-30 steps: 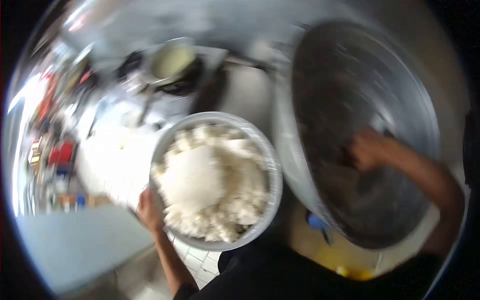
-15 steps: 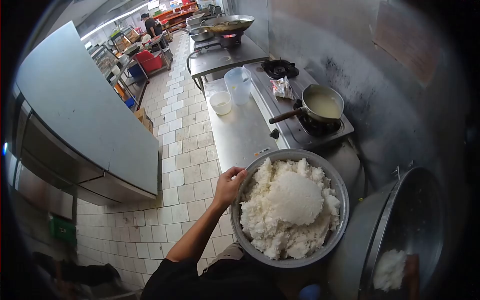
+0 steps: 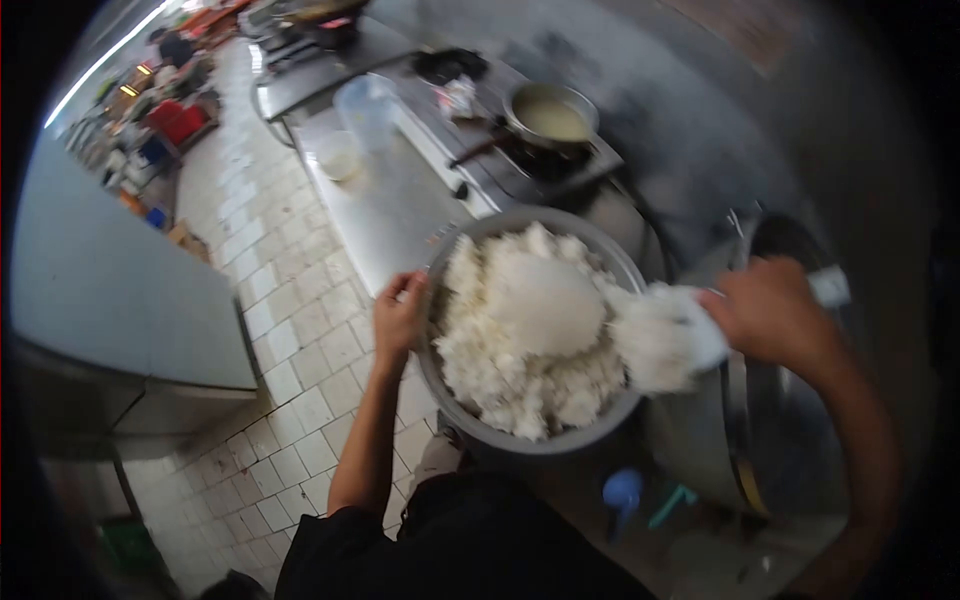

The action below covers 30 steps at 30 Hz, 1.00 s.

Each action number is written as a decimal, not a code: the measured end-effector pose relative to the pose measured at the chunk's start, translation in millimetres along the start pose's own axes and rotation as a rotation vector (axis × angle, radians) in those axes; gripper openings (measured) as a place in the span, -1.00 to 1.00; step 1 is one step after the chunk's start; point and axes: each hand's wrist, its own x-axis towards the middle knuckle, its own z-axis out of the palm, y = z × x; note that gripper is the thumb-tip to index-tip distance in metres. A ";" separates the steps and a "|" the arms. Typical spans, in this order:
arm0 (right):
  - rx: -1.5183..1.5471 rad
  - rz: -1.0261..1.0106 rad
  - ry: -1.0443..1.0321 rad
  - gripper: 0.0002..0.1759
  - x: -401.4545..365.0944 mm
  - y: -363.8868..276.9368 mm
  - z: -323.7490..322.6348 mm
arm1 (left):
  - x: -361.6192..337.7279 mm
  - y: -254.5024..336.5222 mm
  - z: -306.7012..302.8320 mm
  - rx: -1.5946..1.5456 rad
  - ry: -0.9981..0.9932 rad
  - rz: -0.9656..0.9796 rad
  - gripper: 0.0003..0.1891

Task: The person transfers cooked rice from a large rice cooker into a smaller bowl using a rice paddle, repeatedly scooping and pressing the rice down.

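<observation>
While the left hand (image 3: 400, 318) clamps the bowl (image 3: 520, 445) by its rim for steadiness, the right hand (image 3: 770, 315) grips a rice-laden scoop (image 3: 655, 345) at its edge.

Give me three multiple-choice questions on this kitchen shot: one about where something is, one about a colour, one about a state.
1. Where is the left hand?
A. On a pan handle
B. On the rim of the metal bowl
C. Flat on the floor tiles

2. What colour is the rice heaped in the metal bowl?
A. White
B. Brown
C. Yellow

3. What state is the right hand in?
A. Open and empty
B. Out of view
C. Closed on a scoop loaded with rice

Answers:
1. B, because the fingers curl over the bowl's left edge.
2. A, because the whole heap shows white against the grey metal.
3. C, because the hand grips a handle and a white lump of rice sits on the scoop at the bowl's right edge.
</observation>
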 end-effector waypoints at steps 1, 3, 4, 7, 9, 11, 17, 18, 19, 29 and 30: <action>-0.074 -0.050 -0.107 -0.62 13.8 -18.0 0.3 | 0.8 -4.4 0.8 -0.085 -0.014 -0.025 -0.71; -0.103 -0.062 -0.175 -0.64 30.4 -38.0 6.9 | -2.2 3.1 2.2 -0.194 -0.033 -0.056 -0.71; -0.099 -0.042 -0.198 -0.64 33.1 -41.8 4.8 | -3.7 9.7 2.5 -0.223 -0.042 -0.062 -0.72; -0.090 -0.059 -0.216 -0.62 35.5 -40.1 -2.3 | -6.6 18.1 3.7 -0.211 -0.046 -0.081 -0.70; -0.087 -0.036 -0.199 -0.61 27.1 -32.9 -4.9 | -5.2 16.1 2.7 -0.175 -0.032 -0.081 -0.68; -0.078 -0.002 -0.178 -0.61 14.6 -21.5 -6.0 | -4.7 14.5 2.6 -0.158 -0.025 -0.078 -0.68; 0.120 0.245 0.128 -0.62 -54.8 33.7 -13.9 | 1.2 6.8 2.4 -0.130 -0.036 -0.037 -0.71; 0.191 0.360 0.169 -0.62 -67.7 45.8 -13.3 | 0.3 11.0 3.5 -0.156 -0.044 -0.060 -0.72; 0.267 0.473 0.209 -0.63 -80.0 56.9 -10.1 | 2.1 6.8 3.2 -0.194 -0.040 -0.064 -0.74; 0.242 0.641 -0.106 -0.56 -179.9 173.0 133.9 | 21.3 -24.4 -26.8 0.088 -0.067 0.033 -0.73; 0.180 0.568 -0.121 -0.57 -188.3 181.1 158.8 | 13.8 -10.5 -18.5 0.091 -0.097 0.027 -0.72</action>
